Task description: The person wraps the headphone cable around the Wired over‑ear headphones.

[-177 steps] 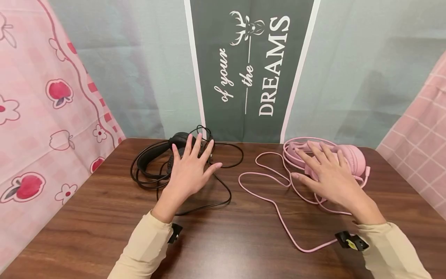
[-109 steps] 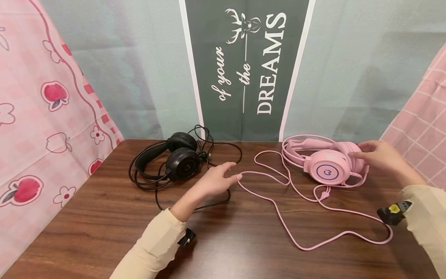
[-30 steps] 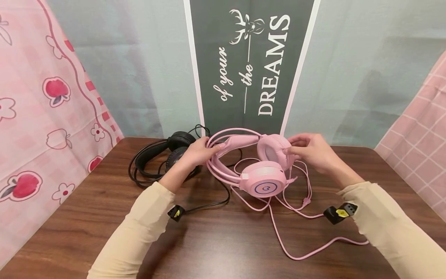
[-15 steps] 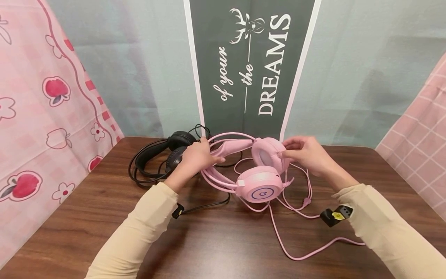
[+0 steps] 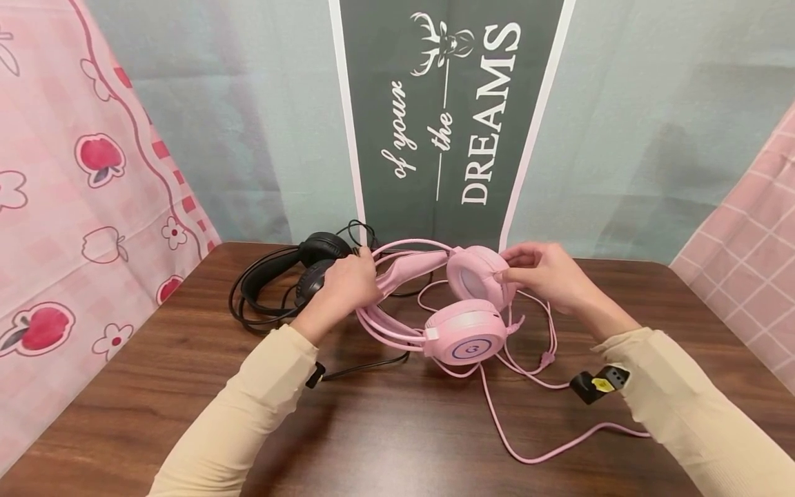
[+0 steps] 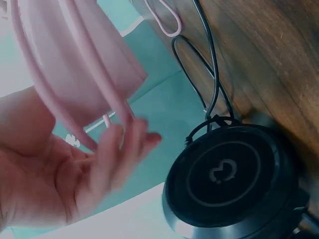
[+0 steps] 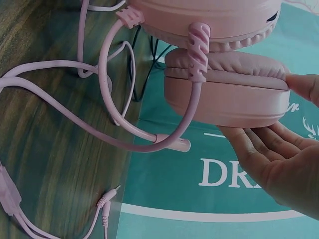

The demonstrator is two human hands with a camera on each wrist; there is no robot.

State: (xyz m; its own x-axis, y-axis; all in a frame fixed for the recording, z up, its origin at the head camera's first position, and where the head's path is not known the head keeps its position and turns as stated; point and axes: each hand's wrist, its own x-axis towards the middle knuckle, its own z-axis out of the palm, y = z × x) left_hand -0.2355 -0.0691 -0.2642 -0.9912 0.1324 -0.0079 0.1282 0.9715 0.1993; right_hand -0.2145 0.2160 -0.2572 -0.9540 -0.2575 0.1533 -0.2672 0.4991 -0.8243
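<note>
now the left hand (image 5: 348,281) grips the pink headset (image 5: 464,331) by its headband (image 5: 411,268) while the right hand (image 5: 551,276) pinches the far ear cup (image 5: 487,262), over the bench (image 5: 385,442) beside the black headset (image 5: 261,279), and a steady, even hold would best spare the trailing pink cable (image 5: 526,460) a snag

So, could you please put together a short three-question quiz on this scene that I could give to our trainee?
1. Fill in: In the head view, the black headset lies on the table to the ____ of the pink headset.

2. Choose one: What does the right hand grip?
A) a plug
B) an ear cup of the pink headset
C) the table

3. True or false: The left hand grips the black headset.

Key:
1. left
2. B
3. False; it grips the headband of the pink headset.
</note>
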